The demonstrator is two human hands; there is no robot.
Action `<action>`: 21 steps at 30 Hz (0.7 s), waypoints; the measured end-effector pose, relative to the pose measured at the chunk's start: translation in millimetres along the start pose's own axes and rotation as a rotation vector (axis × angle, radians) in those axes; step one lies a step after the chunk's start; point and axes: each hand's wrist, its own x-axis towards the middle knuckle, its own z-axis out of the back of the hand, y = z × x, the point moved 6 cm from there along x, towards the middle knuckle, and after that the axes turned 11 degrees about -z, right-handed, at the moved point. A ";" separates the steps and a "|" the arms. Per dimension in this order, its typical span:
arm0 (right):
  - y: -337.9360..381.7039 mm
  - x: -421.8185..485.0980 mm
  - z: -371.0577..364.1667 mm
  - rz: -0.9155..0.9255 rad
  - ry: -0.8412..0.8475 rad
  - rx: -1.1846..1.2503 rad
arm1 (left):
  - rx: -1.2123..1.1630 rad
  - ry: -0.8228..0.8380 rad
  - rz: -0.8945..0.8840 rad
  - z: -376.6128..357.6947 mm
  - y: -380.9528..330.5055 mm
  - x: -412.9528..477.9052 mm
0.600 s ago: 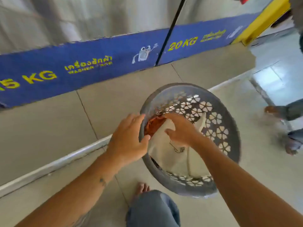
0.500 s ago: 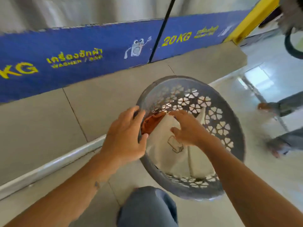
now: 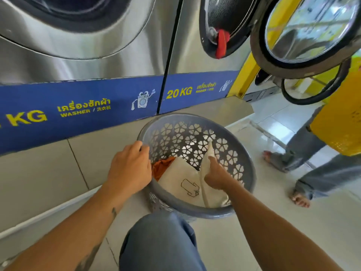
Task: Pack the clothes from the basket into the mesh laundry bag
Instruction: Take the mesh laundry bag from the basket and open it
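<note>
A grey plastic basket [image 3: 230,133] with flower-shaped holes stands on the tiled floor before me. Inside lie a cream cloth bag [image 3: 181,178] with a dark line drawing and an orange garment [image 3: 161,166] tucked at its left. My left hand [image 3: 130,169] grips the basket's left rim. My right hand [image 3: 215,174] reaches into the basket and pinches the cream cloth, lifting one edge of it upward. No mesh is visible on the cream cloth.
Steel washing machines [image 3: 97,51] with a blue label band stand behind a low tiled step [image 3: 48,169]. An open round washer door [image 3: 304,32] hangs at upper right. Another person's bare feet and jeans [image 3: 312,173], beside something yellow [image 3: 340,126], are at right. My knee [image 3: 160,243] is below.
The camera has tilted up, bringing the washers into view. My right hand shifted from the cloth's middle to its right edge and raised it. My left hand stays on the rim.
</note>
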 end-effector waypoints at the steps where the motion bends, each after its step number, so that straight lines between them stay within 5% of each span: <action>1: 4.6 -8.4 6.5 0.060 -0.034 0.021 | 0.003 -0.004 -0.005 9.5 -6.9 -8.1; 10: 95.1 -119.4 93.6 0.676 -0.036 0.102 | 0.020 -0.186 -0.097 102.8 -47.0 -58.9; 21: 171.3 -265.1 111.2 1.009 0.122 -0.140 | 0.247 -0.459 -0.153 195.0 -34.5 -92.9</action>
